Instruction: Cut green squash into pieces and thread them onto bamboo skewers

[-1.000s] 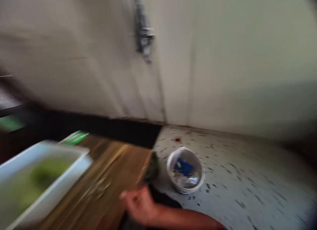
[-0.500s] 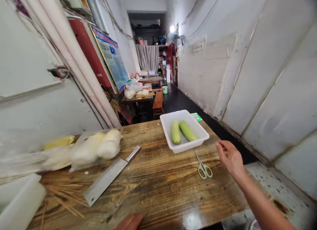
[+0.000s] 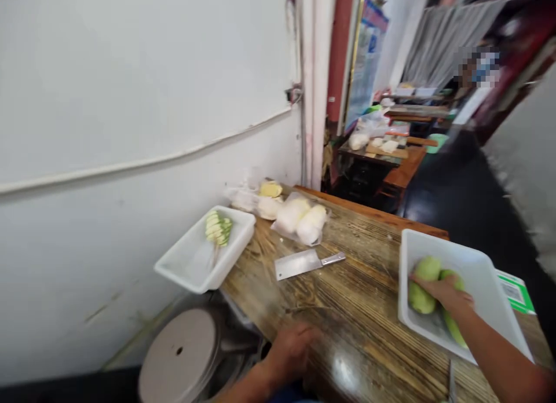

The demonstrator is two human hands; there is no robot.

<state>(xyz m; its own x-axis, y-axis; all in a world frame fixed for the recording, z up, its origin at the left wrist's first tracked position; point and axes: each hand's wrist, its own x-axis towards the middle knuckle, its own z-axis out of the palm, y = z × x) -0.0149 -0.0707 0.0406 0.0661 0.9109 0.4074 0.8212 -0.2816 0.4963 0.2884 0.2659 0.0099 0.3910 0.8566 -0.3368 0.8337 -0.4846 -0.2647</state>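
My right hand (image 3: 449, 294) reaches into the white plastic tray (image 3: 406, 319) at the right. It lies over two pale green zucchini, its thumb across the left zucchini (image 3: 428, 268) and its fingers bent at the right zucchini (image 3: 455, 330). How far the grip closes is partly hidden. My left hand (image 3: 293, 348), smeared by motion, is low over the table's near edge; I make out nothing in it. A cleaver (image 3: 299, 264) lies flat beyond it, handle to the right. Part of the scissors (image 3: 452, 380) shows below the tray.
Another white tray (image 3: 197, 278) at the table's left corner holds sliced zucchini on skewers (image 3: 217, 229). Behind the cleaver sit bagged pale items (image 3: 293, 215) beside loose sticks (image 3: 260, 241). A round stool (image 3: 180, 356) stands below left. A green-edged card (image 3: 515, 293) lies beside the right tray.
The view has swung left, bringing the left tray and stool into sight. My right hand has gone from beside the scissors into the tray with the zucchini. More of my left hand shows.
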